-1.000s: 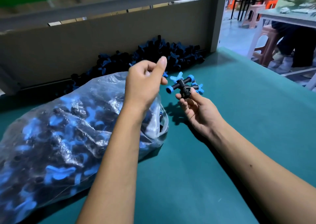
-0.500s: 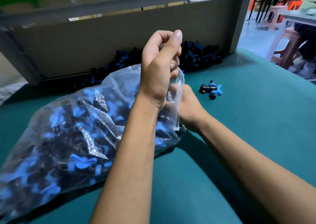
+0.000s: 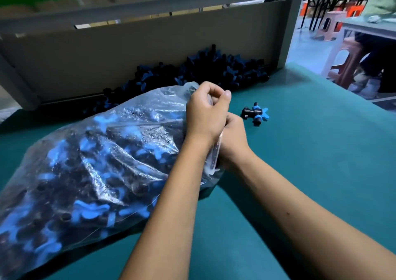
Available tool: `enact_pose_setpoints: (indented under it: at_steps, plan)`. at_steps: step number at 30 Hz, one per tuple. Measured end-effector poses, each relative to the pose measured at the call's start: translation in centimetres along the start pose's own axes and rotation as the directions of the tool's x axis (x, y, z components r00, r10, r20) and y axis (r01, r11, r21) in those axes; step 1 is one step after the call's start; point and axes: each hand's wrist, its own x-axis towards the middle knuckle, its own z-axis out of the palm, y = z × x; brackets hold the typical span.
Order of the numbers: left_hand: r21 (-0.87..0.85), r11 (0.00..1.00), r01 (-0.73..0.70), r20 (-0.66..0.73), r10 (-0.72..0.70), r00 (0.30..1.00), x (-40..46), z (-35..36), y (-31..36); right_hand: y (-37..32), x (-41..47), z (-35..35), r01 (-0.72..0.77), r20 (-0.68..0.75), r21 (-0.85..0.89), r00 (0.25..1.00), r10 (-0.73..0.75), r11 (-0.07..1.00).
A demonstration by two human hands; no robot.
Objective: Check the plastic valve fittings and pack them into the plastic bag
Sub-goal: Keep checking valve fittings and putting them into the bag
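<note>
Clear plastic film is bunched in the fingers (image 3: 211,96) of my left hand (image 3: 206,112), which curl and pinch the mouth of the plastic bag (image 3: 96,164) up off the teal surface (image 3: 310,172). My right hand (image 3: 232,138) sits at that opening just behind the left; whether its fingers are spread, curled or holding a fitting I cannot tell, since the left hand and the film cover them. If my pinch slips, I judge the heavy bag could slump and spill fittings out. One loose valve fitting (image 3: 255,113) lies just beside my hands, apart from the bag, and could be forgotten. The unpacked pile (image 3: 203,72) against the back panel is dark and hard to count.
</note>
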Motion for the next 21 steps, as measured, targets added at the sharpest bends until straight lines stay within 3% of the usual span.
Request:
enact_pose_setpoints:
  at_steps: [3,5,8,10,12,17,19,21]
  plan:
    - [0.105,0.994,0.035,0.044,-0.04,0.998,0.1,0.0,-1.1,0.6,0.8,-2.9,0.182,-0.06,-0.453,0.97,-0.234,0.872]
    - [0.196,0.979,0.062,0.114,-0.085,0.99,0.0,0.0,-1.5,1.4,1.7,-5.5,0.102,-0.141,-0.755,0.939,-0.313,0.647]
    - [0.312,0.949,0.032,0.191,-0.096,0.977,-0.4,0.3,-2.0,2.4,2.9,-8.9,-0.097,-0.179,-0.939,0.957,-0.227,0.329]
    - [0.339,0.941,0.022,0.203,-0.095,0.975,-0.5,0.3,-2.0,2.8,3.8,-10.4,-0.111,-0.146,-0.967,0.978,-0.146,0.23]
    - [0.337,0.941,0.024,0.197,-0.096,0.976,-0.4,0.2,-2.0,2.9,4.4,-11.1,-0.065,-0.104,-0.962,0.985,-0.136,0.265]
    - [0.339,0.939,0.059,0.143,-0.113,0.983,-0.3,-0.1,-2.0,3.3,4.2,-12.5,0.005,-0.185,-0.778,0.954,-0.237,0.628]
    - [0.374,0.924,0.078,0.113,-0.129,0.985,-0.1,-0.1,-1.9,3.0,3.8,-13.0,0.032,-0.222,-0.584,0.955,-0.197,0.811]
    - [0.395,0.912,0.113,0.125,-0.175,0.977,-0.1,-0.2,-1.8,2.4,3.2,-13.2,0.042,-0.213,-0.23,0.973,-0.093,0.972]
